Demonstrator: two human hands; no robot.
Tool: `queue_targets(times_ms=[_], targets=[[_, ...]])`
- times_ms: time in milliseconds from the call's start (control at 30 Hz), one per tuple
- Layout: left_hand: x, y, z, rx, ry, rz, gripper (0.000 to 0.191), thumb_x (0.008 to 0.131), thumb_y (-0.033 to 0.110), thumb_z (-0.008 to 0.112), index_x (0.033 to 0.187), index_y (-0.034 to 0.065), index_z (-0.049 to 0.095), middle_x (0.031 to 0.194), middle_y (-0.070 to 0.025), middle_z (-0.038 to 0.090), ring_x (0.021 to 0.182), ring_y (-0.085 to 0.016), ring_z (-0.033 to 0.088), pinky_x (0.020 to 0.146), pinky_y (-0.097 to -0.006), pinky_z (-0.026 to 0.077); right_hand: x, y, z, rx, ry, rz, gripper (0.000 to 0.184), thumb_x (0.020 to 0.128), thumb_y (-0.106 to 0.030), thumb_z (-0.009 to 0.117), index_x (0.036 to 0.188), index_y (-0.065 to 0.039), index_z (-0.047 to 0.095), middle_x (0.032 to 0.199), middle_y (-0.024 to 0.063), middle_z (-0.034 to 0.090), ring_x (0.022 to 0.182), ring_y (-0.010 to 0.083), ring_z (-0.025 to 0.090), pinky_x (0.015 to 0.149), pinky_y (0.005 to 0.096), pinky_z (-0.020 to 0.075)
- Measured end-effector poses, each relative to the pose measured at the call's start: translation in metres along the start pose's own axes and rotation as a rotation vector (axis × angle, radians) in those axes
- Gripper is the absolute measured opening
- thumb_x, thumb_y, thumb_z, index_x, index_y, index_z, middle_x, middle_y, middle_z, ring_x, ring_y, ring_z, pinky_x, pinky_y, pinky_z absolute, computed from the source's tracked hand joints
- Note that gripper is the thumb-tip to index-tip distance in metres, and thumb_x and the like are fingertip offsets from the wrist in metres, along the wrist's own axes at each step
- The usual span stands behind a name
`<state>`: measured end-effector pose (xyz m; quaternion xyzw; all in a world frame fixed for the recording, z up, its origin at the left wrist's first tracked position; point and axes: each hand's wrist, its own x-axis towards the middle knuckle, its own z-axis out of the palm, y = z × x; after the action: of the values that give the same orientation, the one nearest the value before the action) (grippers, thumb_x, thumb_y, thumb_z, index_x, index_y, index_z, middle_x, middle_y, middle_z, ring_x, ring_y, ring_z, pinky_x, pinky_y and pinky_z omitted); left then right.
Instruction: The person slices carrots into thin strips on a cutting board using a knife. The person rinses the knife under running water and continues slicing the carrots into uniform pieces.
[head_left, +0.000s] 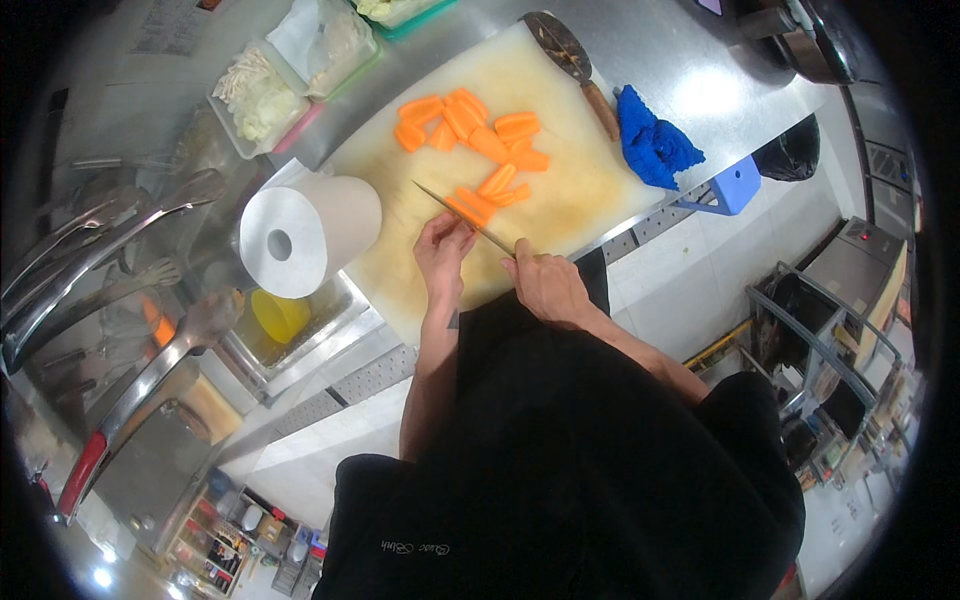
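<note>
My right hand (551, 285) grips the handle of a knife (491, 236), its narrow blade slanting up and left over the cutting board (592, 202). Beside the blade, the fingertips of my left hand (446, 247) touch a piece of carrot (469, 202); part of that piece is hidden by the knife and fingers. Just beyond lie smaller cut carrot pieces (497, 180). Farther up the board is a loose group of thick, peeled carrot chunks (465, 112).
A cleaver (600, 109) lies along the board's right edge, near a blue cloth (656, 142). Left of the board stands a paper towel roll (349, 214). Tubs of vegetables (259, 105) sit behind it. Hanging tongs (112, 240) cross the left side; a yellow container (279, 315) is in the sink.
</note>
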<state>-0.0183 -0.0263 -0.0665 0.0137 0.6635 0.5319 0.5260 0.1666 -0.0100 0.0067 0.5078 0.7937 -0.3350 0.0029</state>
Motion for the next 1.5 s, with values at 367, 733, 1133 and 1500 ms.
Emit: queue_targets(times_ms=[367,733,1133,1500], targets=[[0.000,0.002,0.001,0.077,-0.005,0.000,0.036,0.099,0.000,0.074,0.133,-0.0075,0.063,0.124,-0.0177,0.071,0.107,-0.026,0.075,0.098,-0.0378,0.065,0.007,0.003,0.007,-0.013,-0.010,0.035,0.033,0.110,-0.033,0.062,0.105,-0.001,0.056,0.069,0.0253,0.070,0.068,0.0463,0.074,0.063,0.0561,0.0598],[-0.002,0.006,0.003,0.075,0.016,-0.021,0.037,0.098,0.001,0.079,0.131,-0.0073,0.065,0.126,-0.0186,0.071,0.110,-0.027,0.075,0.099,-0.0376,0.065,0.058,0.044,0.047,0.167,-0.052,-0.019,0.032,0.112,-0.030,0.059,0.110,0.001,0.055,0.071,0.0304,0.066,0.072,0.0536,0.069,0.064,0.0637,0.0538],[0.002,-0.006,-0.004,0.020,-0.016,0.001,0.040,0.098,0.003,0.081,0.134,-0.0059,0.065,0.125,-0.0164,0.071,0.108,-0.024,0.074,0.096,-0.0359,0.066,0.012,0.005,-0.006,-0.001,-0.047,-0.006,0.037,0.111,-0.036,0.060,0.107,0.001,0.057,0.071,0.0279,0.070,0.070,0.0479,0.073,0.065,0.0574,0.0587],[0.003,-0.010,-0.007,-0.007,-0.015,0.008,0.036,0.099,0.001,0.080,0.131,-0.0057,0.066,0.123,-0.0148,0.071,0.107,-0.023,0.074,0.097,-0.0362,0.066,0.008,0.000,0.008,0.022,-0.015,0.030,0.034,0.110,-0.032,0.062,0.109,0.001,0.055,0.071,0.0290,0.069,0.070,0.0502,0.072,0.066,0.0590,0.0581]])
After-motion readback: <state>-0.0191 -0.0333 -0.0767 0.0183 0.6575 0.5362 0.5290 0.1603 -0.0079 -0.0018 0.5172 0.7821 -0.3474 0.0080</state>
